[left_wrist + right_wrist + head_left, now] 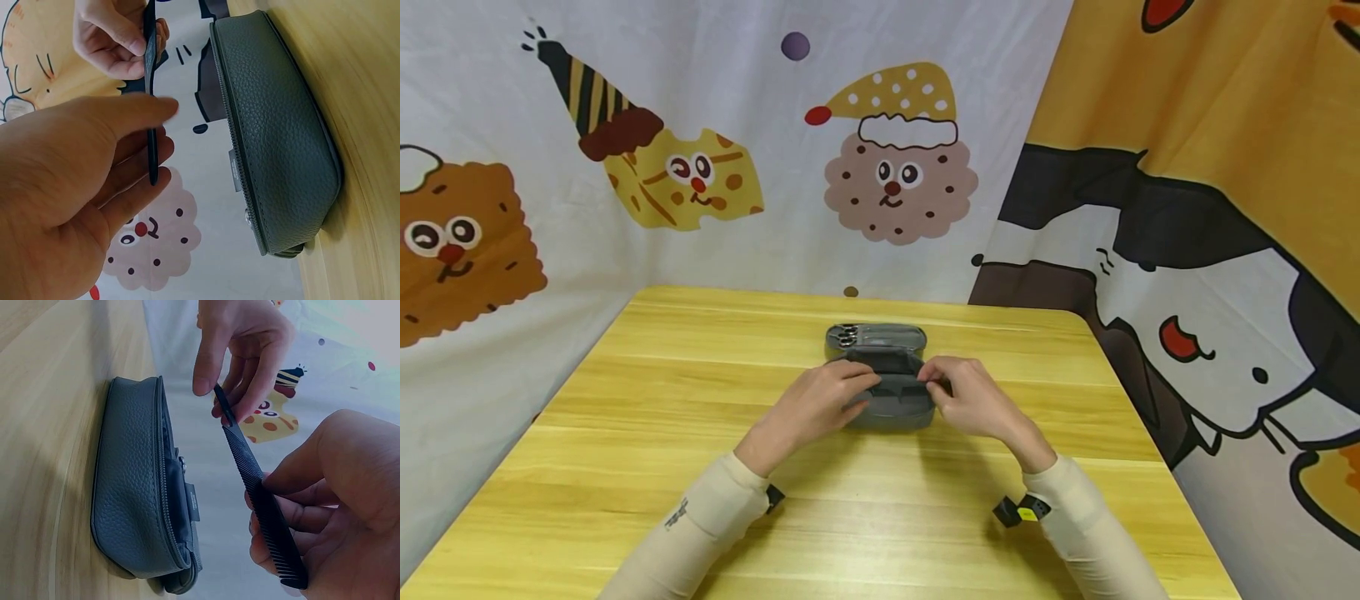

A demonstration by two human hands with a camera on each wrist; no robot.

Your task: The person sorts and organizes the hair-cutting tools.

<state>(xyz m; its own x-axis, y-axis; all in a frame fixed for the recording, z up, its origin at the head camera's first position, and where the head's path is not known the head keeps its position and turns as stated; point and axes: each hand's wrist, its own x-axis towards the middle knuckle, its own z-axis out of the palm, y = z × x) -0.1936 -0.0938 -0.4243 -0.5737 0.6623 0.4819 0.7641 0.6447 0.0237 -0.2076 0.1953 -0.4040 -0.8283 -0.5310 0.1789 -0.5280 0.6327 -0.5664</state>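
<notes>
A black comb (275, 531) with fine teeth and a slim tail is held above an unzipped grey case (891, 415). My right hand (970, 396) pinches the comb's toothed part between thumb and fingers. At the tail end is my left hand (823, 400), its fingers (140, 194) loosely bent behind the tail. The left thumb, blurred in the left wrist view, stands apart from the tail in the right wrist view. Pebbled leather and a zip edge show on the case (275, 131). Scissors (847, 336) sit at the left of its opened lid (891, 335).
The case stands on a yellow wood-grain table (865, 517), toward its far side. Behind the table hangs a white curtain (722, 258) with cartoon prints. Small black devices (1021, 510) are strapped at both wrists.
</notes>
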